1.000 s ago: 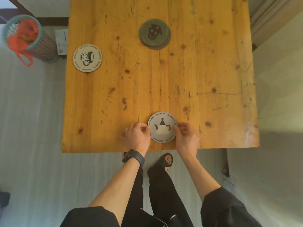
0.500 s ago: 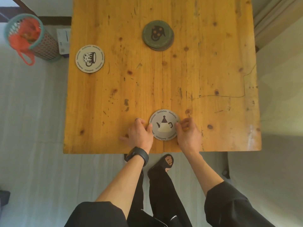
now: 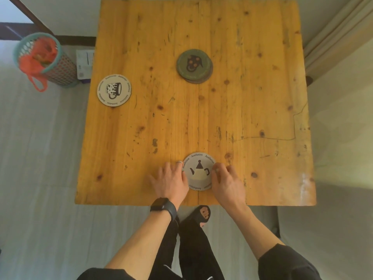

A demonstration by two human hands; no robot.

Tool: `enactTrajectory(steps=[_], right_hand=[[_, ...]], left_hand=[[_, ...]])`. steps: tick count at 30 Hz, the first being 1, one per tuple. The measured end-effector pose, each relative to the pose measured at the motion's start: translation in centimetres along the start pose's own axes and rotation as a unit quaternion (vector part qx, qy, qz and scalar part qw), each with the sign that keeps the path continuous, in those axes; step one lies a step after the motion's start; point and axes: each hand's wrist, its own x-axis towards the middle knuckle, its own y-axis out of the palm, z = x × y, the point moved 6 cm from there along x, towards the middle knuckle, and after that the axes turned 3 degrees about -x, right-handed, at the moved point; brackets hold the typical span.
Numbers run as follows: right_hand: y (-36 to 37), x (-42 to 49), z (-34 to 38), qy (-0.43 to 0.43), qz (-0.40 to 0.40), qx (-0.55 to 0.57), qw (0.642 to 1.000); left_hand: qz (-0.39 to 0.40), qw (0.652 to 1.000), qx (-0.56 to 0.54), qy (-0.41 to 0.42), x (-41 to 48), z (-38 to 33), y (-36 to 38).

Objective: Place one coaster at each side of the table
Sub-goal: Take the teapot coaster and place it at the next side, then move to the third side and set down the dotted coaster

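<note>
1. Head view: a square table of orange-brown pine boards (image 3: 242, 110) fills the middle of the picture; a grey floor lies around it.
2. A round pale coaster with a teapot drawing (image 3: 199, 171) lies flat at the middle of the near edge of the table, a little in from that edge.
3. The left hand (image 3: 171, 181) lies flat on the wood with the fingers spread, and it touches the left rim of the teapot coaster. One finger carries a ring, and a black watch (image 3: 162, 206) is on the wrist.
4. The right hand (image 3: 227, 182) has curled fingers; their tips rest on the right rim of the same coaster. I cannot tell if they pinch the rim or only press on it.
5. A round pale coaster with a mug drawing (image 3: 114, 90) lies at the left edge, in the far half of the table.
6. A small stack of dark green round coasters (image 3: 194, 65) sits well apart from both, near the middle of the far half.
7. On the floor beyond the left edge stands a teal mesh basket with an orange bag (image 3: 43, 60).
</note>
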Motion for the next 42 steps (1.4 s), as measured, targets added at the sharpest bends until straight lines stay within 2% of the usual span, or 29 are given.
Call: enactTrajectory(steps=[5,9,15,19,25,28,31,34,36,38,40,42], right_hand=[[-2.1,4.3,1.5,-0.003,0.068,-0.006,0.998],[-4.8,11.6,4.2,-0.009,0.074,-0.014,0.997],[-8.2,23.5,9.0,-0.003,0.019,-0.003,1.0],[-9.1,29.5,11.5,0.012,-0.018,0.015,1.0],[-8.7,33.9,14.0,0.033,-0.054,-0.092,0.994],[-9.2,34.1,14.7,0.015,-0.091,-0.063,0.994],[-10.2,33.0,15.6,-0.046,-0.144,-0.028,0.988],[-11.5,30.4,14.4,-0.043,-0.136,0.112,0.983],[-12.6,27.2,11.7,0.023,-0.135,0.228,0.964],[-13.0,23.4,8.6,0.104,-0.125,0.351,0.922],[-12.8,18.7,4.8,0.194,-0.084,0.483,0.849],[-12.7,13.5,1.1,0.267,-0.052,0.594,0.757]], left_hand=[[-0.02,0.997,-0.009,0.078,6.0,-1.1,-3.7],[-0.047,0.993,-0.028,0.102,13.0,-2.4,-7.3],[-0.069,0.992,-0.031,0.102,21.5,-2.9,-10.0],[-0.043,0.995,0.0,0.09,24.1,-1.3,-8.9],[-0.038,0.995,0.007,0.088,24.2,-1.0,-7.4],[-0.031,0.995,0.0,0.094,24.4,-1.0,-7.5],[-0.021,0.996,0.003,0.092,24.3,-0.9,-7.4],[-0.008,0.996,0.017,0.089,24.3,-1.0,-7.5],[0.006,0.996,0.03,0.085,24.0,-1.4,-7.7],[0.022,0.997,0.048,0.058,23.9,-1.9,-8.0],[0.037,0.999,0.025,0.02,22.8,-3.5,-9.3],[0.046,0.998,-0.042,0.019,20.6,-6.8,-10.3]])
